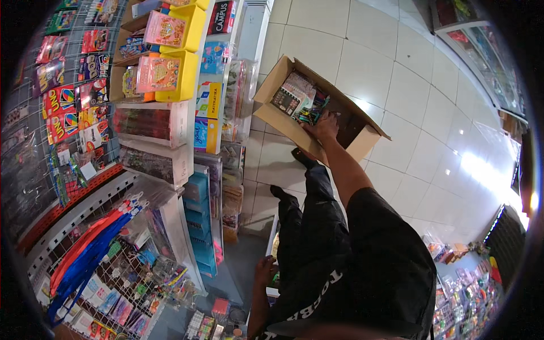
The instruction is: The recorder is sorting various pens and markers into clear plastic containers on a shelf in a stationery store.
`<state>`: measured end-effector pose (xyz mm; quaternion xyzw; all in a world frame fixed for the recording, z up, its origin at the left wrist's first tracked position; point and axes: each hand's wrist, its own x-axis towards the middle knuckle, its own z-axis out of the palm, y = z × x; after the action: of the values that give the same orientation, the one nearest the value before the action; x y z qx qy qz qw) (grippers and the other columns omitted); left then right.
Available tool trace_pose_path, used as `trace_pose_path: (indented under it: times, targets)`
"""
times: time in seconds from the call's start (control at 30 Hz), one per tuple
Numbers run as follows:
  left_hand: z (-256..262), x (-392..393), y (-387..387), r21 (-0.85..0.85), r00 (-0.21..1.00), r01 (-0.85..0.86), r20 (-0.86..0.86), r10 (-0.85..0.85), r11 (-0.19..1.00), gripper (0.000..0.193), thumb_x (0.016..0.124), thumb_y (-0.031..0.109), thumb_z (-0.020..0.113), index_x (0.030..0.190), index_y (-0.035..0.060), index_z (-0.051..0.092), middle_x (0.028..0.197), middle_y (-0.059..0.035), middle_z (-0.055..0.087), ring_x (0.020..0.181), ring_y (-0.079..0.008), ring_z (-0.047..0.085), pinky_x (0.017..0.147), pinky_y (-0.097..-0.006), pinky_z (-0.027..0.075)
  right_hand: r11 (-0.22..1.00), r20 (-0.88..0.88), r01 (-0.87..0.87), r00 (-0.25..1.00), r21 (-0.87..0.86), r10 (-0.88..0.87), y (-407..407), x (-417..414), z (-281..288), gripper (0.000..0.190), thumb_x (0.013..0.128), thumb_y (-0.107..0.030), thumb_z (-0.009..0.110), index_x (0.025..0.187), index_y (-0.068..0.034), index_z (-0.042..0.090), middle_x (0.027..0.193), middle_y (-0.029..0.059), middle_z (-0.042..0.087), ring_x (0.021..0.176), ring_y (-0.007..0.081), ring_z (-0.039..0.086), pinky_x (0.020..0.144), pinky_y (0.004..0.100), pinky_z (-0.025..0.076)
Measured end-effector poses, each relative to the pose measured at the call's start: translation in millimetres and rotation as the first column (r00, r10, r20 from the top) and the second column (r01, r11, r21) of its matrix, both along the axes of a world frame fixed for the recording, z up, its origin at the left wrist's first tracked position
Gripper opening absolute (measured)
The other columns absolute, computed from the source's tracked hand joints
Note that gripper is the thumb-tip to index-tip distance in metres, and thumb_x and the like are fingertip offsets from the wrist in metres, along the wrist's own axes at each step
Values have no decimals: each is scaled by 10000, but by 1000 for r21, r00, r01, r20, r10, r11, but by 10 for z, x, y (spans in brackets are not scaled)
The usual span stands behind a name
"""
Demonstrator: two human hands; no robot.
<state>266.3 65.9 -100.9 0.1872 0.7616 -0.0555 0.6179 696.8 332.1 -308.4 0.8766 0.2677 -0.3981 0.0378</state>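
An open cardboard box sits on the tiled floor in front of my feet. It holds a stack of notebooks or packs and a heap of slim coloured items that look like pens. My right hand reaches down into the box, with its fingers against the pen heap. Whether the fingers grip anything is hidden. My left hand hangs low beside my left thigh with its fingers curled, close to a light-framed case or tray. I cannot make out anything in it.
Along the left, shelves carry yellow bins, books and blue trays. Card games hang on a wire rack, and red and blue lanyards hang lower. A glass display case stands at upper right. Packaged goods fill the lower right.
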Motion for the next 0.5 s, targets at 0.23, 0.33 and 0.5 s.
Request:
trace_pose_path:
  times: [0.23, 0.33, 0.5]
  targets:
    - [-198, -252, -356, 154, 947, 306, 56, -317, 940, 315, 880, 221, 547, 1097, -6, 568, 883, -84, 624, 733, -140, 598, 627, -246, 484, 997, -34, -72, 997, 16, 72, 7, 110, -249, 1081, 594, -582, 727, 1373, -38, 211, 1310, 203, 376, 1214, 350, 391, 961, 433, 394]
    - [-208, -111, -321, -42, 997, -64, 32, 66, 997, 310, 877, 211, 553, 1098, -7, 568, 844, -63, 615, 720, -132, 588, 617, -247, 481, 990, -45, -130, 990, 49, 133, -91, 143, -293, 995, 622, -483, 754, 1347, -32, 244, 1267, 201, 418, 1157, 356, 446, 943, 416, 409]
    - [-94, 138, -137, -105, 999, -48, -9, 47, 993, 347, 871, 237, 556, 1118, -7, 563, 895, -73, 623, 779, -155, 606, 659, -281, 484, 964, 98, -150, 987, 220, 131, -208, 117, -464, 861, 593, -418, 781, 1227, -33, 345, 1142, 234, 495, 1048, 379, 515, 849, 454, 462]
